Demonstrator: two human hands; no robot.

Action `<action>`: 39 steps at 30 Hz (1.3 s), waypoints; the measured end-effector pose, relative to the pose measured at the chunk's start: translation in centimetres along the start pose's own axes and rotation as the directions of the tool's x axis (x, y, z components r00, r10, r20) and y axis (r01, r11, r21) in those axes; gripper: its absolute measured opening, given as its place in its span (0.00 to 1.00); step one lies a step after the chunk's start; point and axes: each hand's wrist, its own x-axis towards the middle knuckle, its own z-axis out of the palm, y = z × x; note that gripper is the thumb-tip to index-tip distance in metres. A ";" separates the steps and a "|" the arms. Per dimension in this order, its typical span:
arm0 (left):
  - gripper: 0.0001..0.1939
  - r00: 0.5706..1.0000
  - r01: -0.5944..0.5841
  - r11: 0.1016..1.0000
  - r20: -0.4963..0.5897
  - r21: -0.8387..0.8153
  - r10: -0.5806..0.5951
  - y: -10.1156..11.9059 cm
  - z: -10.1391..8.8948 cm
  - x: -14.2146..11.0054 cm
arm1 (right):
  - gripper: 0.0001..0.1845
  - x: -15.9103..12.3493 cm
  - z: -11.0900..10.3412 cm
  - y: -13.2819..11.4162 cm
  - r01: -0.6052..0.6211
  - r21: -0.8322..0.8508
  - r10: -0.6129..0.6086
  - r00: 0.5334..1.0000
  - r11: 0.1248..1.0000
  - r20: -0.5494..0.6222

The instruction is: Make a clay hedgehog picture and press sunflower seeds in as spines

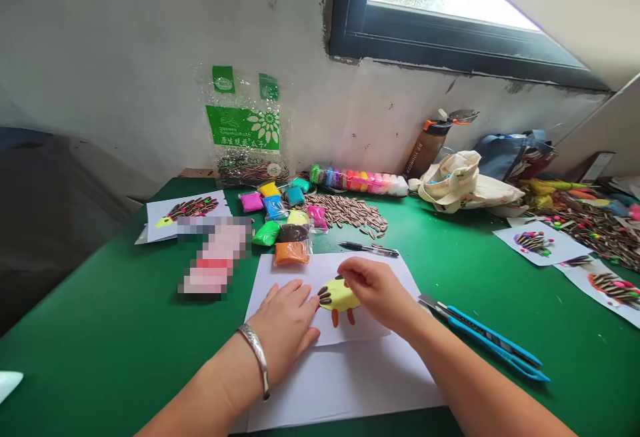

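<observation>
A yellow clay shape (pixel 340 296) with two orange legs and a few striped seeds on its left edge lies on a white paper sheet (pixel 300 277). My left hand (pixel 285 320), with a silver bangle on the wrist, rests flat on the paper just left of the shape, fingers stretched out. Over the top right of the shape, my right hand (pixel 375 287) has its fingertips pinched together at the clay, perhaps on a seed too small to make out. A second white sheet (pixel 345 384) lies underneath, nearer to me.
On the green table (pixel 100 330) are small bags of coloured clay (pixel 280 220), a heap of sunflower seeds (pixel 350 210), a black pen (pixel 370 248), blue scissors (pixel 490 340), a seed bag (pixel 247 130) against the wall, finished seed pictures (pixel 187 214) left and right (pixel 543 244), a bottle (pixel 430 144) and a cloth bag (pixel 465 184).
</observation>
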 end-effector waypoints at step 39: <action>0.18 0.999 0.023 0.999 0.046 -0.027 -0.021 0.4 -0.6 0.1 | 0.10 0.7 2.9 -0.3 -0.007 -0.392 0.040 0.996 0.920 0.077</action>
